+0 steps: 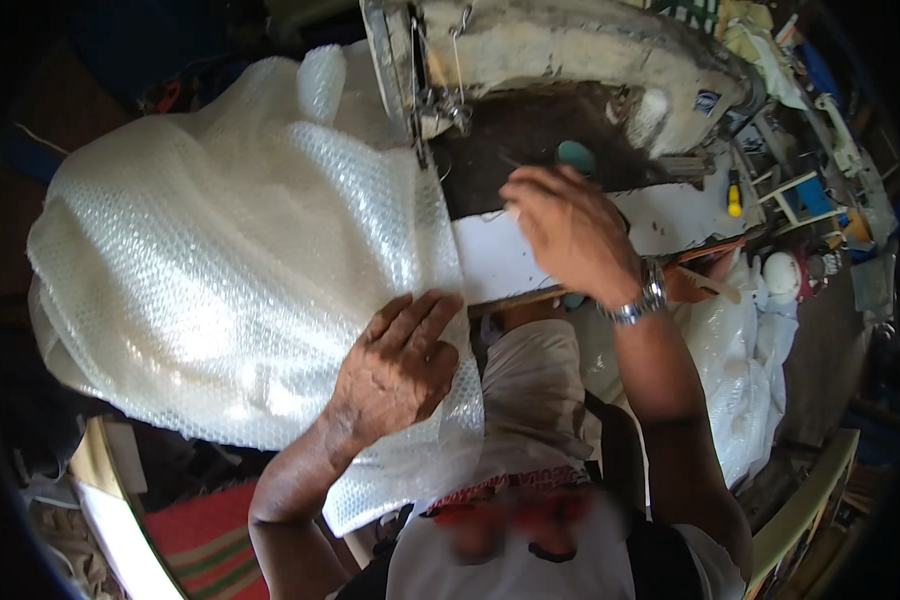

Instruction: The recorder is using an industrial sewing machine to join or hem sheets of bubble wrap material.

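A big sheet of clear bubble wrap (210,280) spreads over the left side, its right edge lying by the needle of an old, worn sewing machine (560,45). On that sheet, near its right edge, my left hand (395,370) rests with fingers stretched out. My right hand (575,235), with a metal watch (640,300) on its wrist, hovers over the white table top (490,260) in front of the machine. Its fingers are stretched forward and slightly blurred, and I see nothing in them. Beyond them sits a small green round object (575,157).
A yellow-handled screwdriver (734,195) lies on the table's right part. More bubble wrap (735,370) hangs or lies at the right, beside a white and red object (785,275). Tools and clutter crowd the far right. A red striped cloth (205,540) is at the lower left.
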A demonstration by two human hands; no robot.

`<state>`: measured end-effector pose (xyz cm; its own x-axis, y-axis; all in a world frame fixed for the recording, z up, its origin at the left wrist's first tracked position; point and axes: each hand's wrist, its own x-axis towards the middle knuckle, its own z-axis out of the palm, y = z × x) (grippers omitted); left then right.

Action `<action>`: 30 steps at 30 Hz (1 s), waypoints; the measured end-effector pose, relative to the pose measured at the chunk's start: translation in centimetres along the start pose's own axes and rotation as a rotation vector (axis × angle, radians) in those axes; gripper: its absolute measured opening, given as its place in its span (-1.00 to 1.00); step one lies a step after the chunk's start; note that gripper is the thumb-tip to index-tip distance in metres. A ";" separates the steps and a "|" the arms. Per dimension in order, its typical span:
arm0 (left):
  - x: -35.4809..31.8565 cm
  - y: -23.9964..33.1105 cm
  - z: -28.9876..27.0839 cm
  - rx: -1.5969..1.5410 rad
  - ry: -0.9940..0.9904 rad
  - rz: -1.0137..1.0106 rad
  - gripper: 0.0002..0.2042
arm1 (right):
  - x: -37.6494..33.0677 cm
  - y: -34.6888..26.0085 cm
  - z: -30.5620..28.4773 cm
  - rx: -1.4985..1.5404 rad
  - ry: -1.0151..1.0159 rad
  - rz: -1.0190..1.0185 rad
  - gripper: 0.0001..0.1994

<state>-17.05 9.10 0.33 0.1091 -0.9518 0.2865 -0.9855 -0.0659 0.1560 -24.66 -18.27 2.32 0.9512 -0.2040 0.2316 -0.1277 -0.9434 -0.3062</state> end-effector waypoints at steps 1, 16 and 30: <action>0.0 0.0 0.1 0.005 0.027 0.002 -0.82 | 1.2 1.3 -0.2 -0.117 0.076 0.062 -0.67; -0.5 0.1 0.3 0.034 0.078 -0.041 -0.85 | 0.7 3.4 -0.3 -0.352 0.078 0.143 -0.50; 0.4 0.5 0.1 -0.017 -0.024 -0.031 -0.83 | 2.4 -4.9 8.4 -0.050 -0.051 -0.078 -0.33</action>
<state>-17.55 8.63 0.47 0.1362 -0.9562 0.2590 -0.9794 -0.0907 0.1802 -19.40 -11.96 -3.44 0.9717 -0.1167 0.2055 -0.0650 -0.9680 -0.2423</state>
